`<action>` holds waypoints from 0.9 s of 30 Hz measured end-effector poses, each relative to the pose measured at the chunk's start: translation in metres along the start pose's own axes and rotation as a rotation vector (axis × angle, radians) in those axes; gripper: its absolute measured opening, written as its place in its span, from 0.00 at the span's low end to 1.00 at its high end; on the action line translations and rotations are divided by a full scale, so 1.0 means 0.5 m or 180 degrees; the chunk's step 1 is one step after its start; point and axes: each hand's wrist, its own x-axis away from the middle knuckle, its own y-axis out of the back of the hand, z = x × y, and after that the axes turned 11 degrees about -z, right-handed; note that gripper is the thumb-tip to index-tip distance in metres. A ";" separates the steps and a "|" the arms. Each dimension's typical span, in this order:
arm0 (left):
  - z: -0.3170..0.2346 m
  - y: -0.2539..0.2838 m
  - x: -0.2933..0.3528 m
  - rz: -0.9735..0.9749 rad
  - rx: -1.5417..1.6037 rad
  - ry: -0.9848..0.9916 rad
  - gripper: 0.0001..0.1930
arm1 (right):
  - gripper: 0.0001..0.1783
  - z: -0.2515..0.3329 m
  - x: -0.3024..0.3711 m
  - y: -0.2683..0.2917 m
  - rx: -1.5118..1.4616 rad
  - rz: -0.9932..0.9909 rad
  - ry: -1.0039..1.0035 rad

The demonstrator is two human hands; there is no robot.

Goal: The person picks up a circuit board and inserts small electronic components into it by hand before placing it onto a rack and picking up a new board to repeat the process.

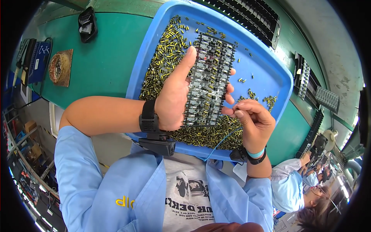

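My left hand (172, 96) is closed around a panel of small circuit boards (210, 83), thumb on the near face and fingertips showing past its right edge. The panel is tilted up over a blue plastic tray (135, 75). Yellow-and-black parts, like small capacitors, stand among the dark and silvery parts on the panel. Many loose capacitors (164, 48) lie in the tray, heaped at the left and front. Beside the panel's lower right edge, my right hand (257, 123) is closed in a pinch; whatever is between its fingertips is too small to name.
Black racks (247, 17) stand behind the tray, with more board panels (327, 99) at the right. On the green table's left are a black holder (87, 25), a round container (60, 67) and a blue box (39, 60). A co-worker in a blue sleeve (288, 191) sits at lower right.
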 end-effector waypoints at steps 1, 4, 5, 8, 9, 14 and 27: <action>0.000 -0.001 0.001 -0.0013 -0.0009 0.0006 0.48 | 0.10 -0.002 0.000 0.001 0.0007 0.0022 -0.0014; -0.001 -0.003 0.003 -0.0016 -0.0054 0.0005 0.48 | 0.09 -0.009 -0.001 0.006 0.0155 0.0045 0.0163; -0.001 -0.003 0.003 -0.0017 -0.0076 0.0006 0.48 | 0.08 -0.010 -0.001 0.007 0.0230 0.0055 0.0252; 0.000 0.002 0.002 -0.0009 -0.0103 0.0034 0.48 | 0.08 -0.009 -0.004 0.007 0.0272 0.0120 0.0367; 0.001 0.004 0.002 -0.0006 -0.0117 0.0048 0.48 | 0.07 -0.010 -0.005 0.006 0.0292 0.0152 0.0424; 0.000 0.001 0.003 -0.0055 -0.0126 0.0072 0.48 | 0.06 -0.013 -0.014 0.002 0.0431 0.0200 0.0747; 0.005 0.000 0.007 -0.0173 -0.0090 0.0083 0.47 | 0.09 0.004 -0.008 -0.022 0.1126 0.0365 0.1361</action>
